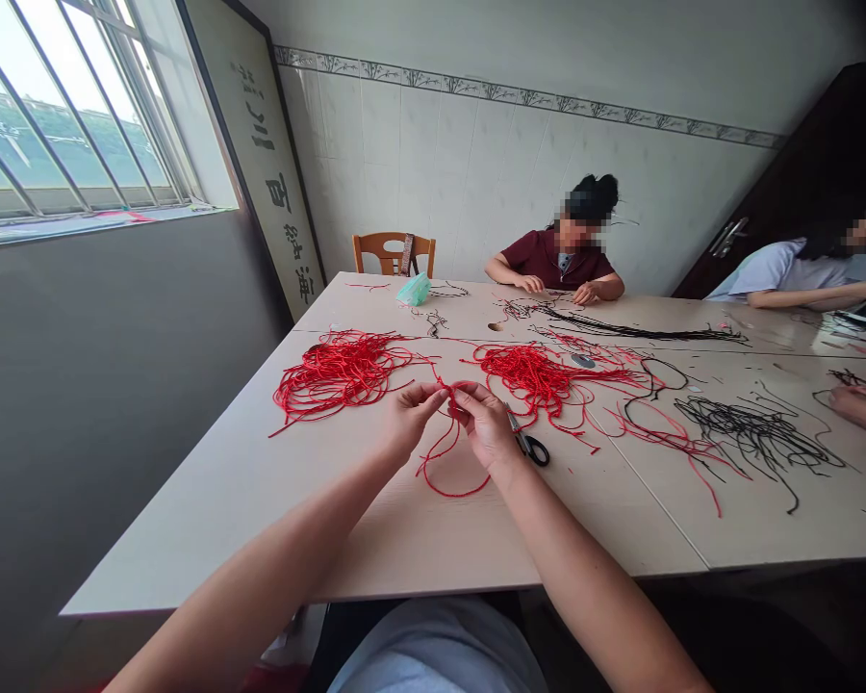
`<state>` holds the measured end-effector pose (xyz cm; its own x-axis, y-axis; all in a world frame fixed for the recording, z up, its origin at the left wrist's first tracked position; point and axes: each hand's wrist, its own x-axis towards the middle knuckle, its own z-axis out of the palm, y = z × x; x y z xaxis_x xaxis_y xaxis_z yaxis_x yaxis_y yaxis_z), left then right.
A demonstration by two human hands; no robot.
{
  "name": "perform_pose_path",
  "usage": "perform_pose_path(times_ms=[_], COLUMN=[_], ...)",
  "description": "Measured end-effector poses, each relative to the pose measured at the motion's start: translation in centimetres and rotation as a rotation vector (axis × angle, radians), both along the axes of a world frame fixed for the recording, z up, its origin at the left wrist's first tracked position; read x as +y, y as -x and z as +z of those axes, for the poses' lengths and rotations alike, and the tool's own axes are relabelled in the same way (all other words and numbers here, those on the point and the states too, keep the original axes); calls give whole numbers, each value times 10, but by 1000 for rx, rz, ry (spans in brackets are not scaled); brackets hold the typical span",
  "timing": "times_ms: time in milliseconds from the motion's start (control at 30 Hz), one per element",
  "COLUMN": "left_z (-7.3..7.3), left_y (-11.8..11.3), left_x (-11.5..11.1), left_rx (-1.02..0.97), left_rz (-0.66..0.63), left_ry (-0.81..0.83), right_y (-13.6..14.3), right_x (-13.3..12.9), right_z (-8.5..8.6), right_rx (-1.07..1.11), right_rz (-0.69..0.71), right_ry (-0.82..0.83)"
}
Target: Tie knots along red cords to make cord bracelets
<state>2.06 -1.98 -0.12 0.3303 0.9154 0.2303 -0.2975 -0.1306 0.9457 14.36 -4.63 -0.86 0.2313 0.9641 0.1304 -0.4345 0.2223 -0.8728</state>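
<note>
Between my two hands is a red cord (453,495), its lower part hanging in a loop onto the table. My left hand (413,414) pinches it between thumb and fingertips. Close against it, my right hand (482,416) grips the same cord, fingers curled; the exact spot they hold is partly hidden. A pair of scissors with black handles (536,449) lies just right of my right hand. One heap of red cords (339,375) spreads to the left of my hands, and another red heap (526,373) lies beyond them to the right.
Black cords (754,433) lie tangled on the right of the table (209,539). A long black bundle (642,330) stretches across the far side, near a green plastic bag (414,289). A person in dark red (548,260) sits opposite; other people's arms show at right.
</note>
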Motion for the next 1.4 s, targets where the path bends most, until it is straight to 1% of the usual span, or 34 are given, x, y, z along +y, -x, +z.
perform_pose_path(times_ms=[100, 200, 300, 367, 433, 500, 667, 733, 800, 933, 1067, 1300, 1400], left_z=[6, 10, 10, 8, 4, 1, -5, -7, -9, -11, -10, -7, -6], left_y=[1, 2, 2, 1, 1, 2, 6, 7, 7, 6, 6, 8, 8], left_x=[-4, -6, -5, -4, -1, 2, 11, 14, 15, 15, 15, 15, 14], left_rx=[7, 51, 89, 106, 115, 118, 123, 133, 146, 168, 207, 304, 359], left_rz=[5, 9, -50, -113, -156, -159, -84, -81, -84, -84, -57, -39, -13], left_ry=[51, 56, 38, 31, 36, 42, 21, 12, 3, -33, -46, -53, -110], right_y=[1, 0, -3, -6, -8, -10, -14, -15, -16, -16, -16, -15, -15], right_x=[-2, -3, -2, -1, 1, 1, 3, 3, 3, 2, 1, 3, 3], right_z=[4, 7, 7, 6, 4, 2, -2, -3, -5, -6, -3, -2, -2], right_rx=[-150, -226, -195, -153, -158, -241, -613, -705, -751, -810, -828, -711, -699], right_rz=[-80, -136, -139, -119, -111, -125, -181, -195, -206, -230, -228, -148, -91], right_ry=[-45, -56, -30, -9, -6, -19, -83, -88, -79, -70, -82, -104, -94])
